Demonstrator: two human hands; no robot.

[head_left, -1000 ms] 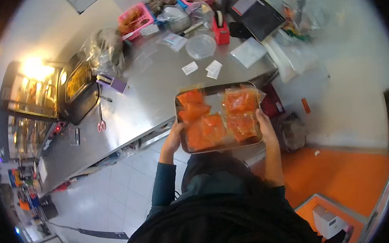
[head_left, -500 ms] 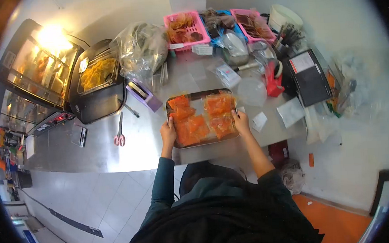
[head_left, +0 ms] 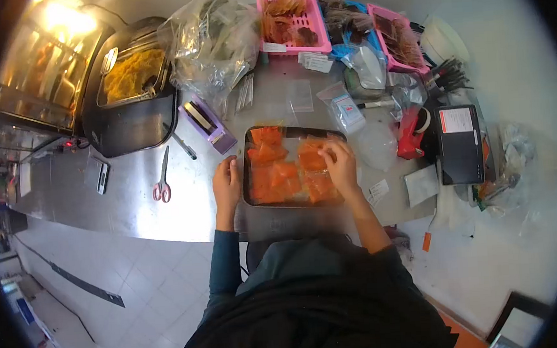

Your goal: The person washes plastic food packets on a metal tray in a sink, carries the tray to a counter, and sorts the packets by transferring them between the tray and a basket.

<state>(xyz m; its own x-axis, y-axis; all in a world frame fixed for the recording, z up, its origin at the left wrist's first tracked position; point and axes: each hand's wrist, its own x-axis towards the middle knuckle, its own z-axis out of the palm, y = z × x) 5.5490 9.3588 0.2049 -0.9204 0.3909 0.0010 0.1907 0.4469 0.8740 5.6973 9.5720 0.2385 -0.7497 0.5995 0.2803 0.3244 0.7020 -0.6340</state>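
Observation:
A dark rectangular tray rests on the steel table and holds several clear packets of orange food in two columns. My left hand is just left of the tray, fingers extended upward and slightly apart, holding nothing. Over the tray's right side, my right hand bends its fingers and thumb onto the edge of the upper right packet. That hand partly hides the tray's right rim.
Left of the tray are a purple tape dispenser, scissors and a pen. Pink baskets of packets and a large clear bag stand behind. A red tape dispenser and black tablet-like device are on the right.
Both hands have let go of the tray's sides, and the tray is down on the table. The right hand has moved inward onto a packet; the left has moved slightly outward. The view has shifted.

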